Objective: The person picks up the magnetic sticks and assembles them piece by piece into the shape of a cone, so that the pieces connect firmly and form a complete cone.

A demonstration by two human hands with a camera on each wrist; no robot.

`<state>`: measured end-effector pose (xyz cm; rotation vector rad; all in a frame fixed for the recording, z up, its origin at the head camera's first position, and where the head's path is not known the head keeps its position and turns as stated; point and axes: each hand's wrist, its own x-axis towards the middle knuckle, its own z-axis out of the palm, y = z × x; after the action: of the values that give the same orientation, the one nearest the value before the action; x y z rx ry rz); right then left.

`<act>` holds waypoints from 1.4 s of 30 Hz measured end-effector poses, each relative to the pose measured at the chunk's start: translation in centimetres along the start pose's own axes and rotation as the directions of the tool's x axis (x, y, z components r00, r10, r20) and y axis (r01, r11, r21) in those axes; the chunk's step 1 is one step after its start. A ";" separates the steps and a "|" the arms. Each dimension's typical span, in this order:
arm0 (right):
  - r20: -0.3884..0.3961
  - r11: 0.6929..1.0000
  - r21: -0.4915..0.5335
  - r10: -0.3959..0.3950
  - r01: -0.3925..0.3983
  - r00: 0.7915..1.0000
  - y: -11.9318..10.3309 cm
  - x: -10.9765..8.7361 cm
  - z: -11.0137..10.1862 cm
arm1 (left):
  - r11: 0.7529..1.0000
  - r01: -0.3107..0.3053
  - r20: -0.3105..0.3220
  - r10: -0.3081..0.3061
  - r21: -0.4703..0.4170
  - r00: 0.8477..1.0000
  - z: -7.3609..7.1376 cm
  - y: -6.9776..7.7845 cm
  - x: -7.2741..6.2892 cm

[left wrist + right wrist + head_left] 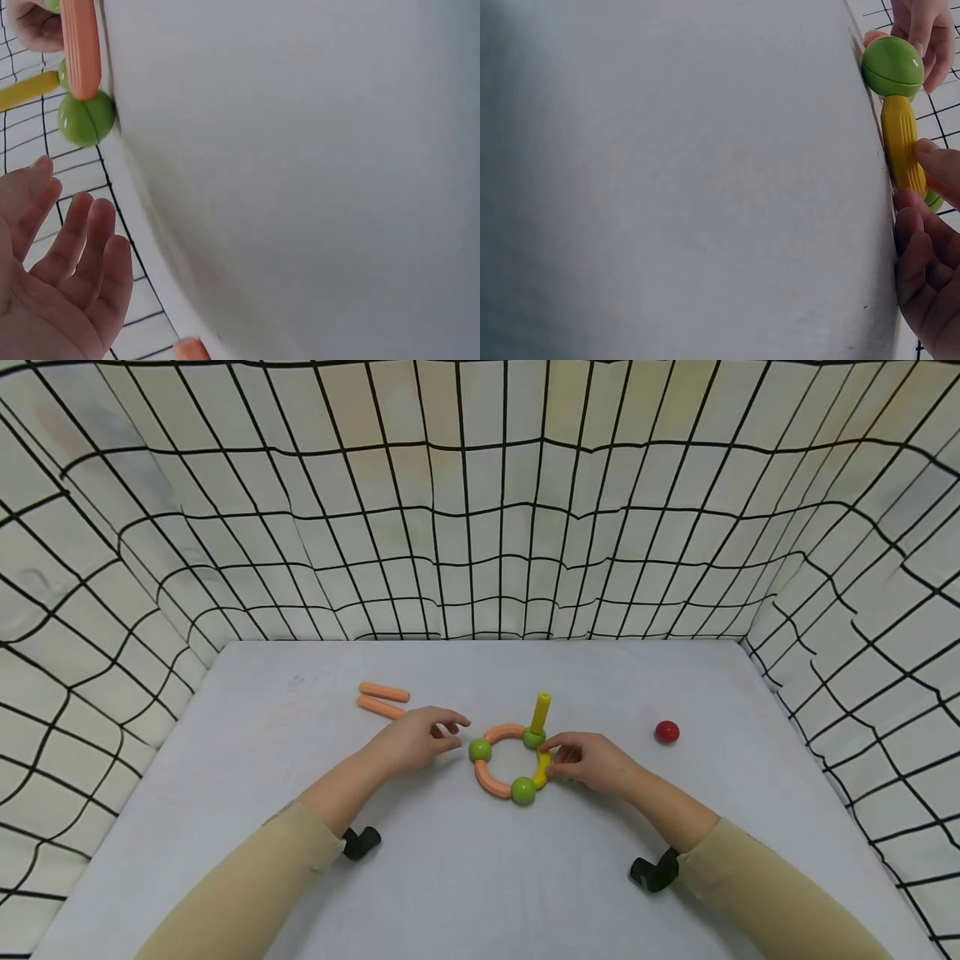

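A ring lies on the table, made of two orange curved rods (492, 780), a yellow curved rod (542, 772) and green balls (523, 791) at the joints. From the far right ball a straight yellow rod (541, 712) sticks up. My right hand (596, 762) pinches the yellow curved rod between thumb and fingers; the right wrist view shows this rod (902, 142) joined to a green ball (892, 67). Left of the ring, my left hand (416, 741) hovers with relaxed fingers, holding nothing, apart from the nearest green ball (480, 749).
Two straight orange rods (384, 692) lie beyond the left hand, one partly hidden by it. A red ball (667, 732) sits to the right on the white table (465, 885). Black netting (480, 560) over white walls surrounds the table's back and sides.
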<state>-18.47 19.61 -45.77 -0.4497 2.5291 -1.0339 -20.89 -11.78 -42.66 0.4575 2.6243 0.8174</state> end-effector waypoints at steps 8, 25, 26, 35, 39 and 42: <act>0.002 1.000 0.016 -0.011 0.011 1.000 0.1 0.1 0.0 | 0.999 0.019 -0.093 -0.016 0.035 0.996 -2.5 -2.1 -1.4; -0.011 1.000 0.020 0.002 -0.002 1.000 0.1 0.1 0.1 | 0.998 0.058 -0.173 -0.054 0.018 0.984 -6.0 -5.5 -2.5; -0.011 1.000 0.022 0.004 -0.004 1.000 0.1 0.1 0.1 | 0.998 0.059 -0.167 -0.056 0.014 0.984 -6.2 -5.6 -2.5; -0.014 1.000 0.022 0.001 -0.001 1.000 0.2 0.1 0.2 | 0.995 0.098 -0.114 -0.096 0.010 0.989 -6.5 -6.5 -1.7; -0.013 1.000 0.023 0.007 -0.007 1.000 0.1 0.1 0.2 | 0.994 0.087 -0.094 -0.081 0.061 0.992 -6.4 -6.8 -1.1; -0.013 1.000 0.022 0.012 -0.011 1.000 0.1 0.1 0.2 | 0.993 0.056 -0.088 -0.047 0.100 0.995 -6.2 -7.2 -0.5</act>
<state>-18.50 19.56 -46.01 -0.4232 2.5263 -1.0629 -24.44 -20.60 -42.06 0.3877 2.7543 0.7035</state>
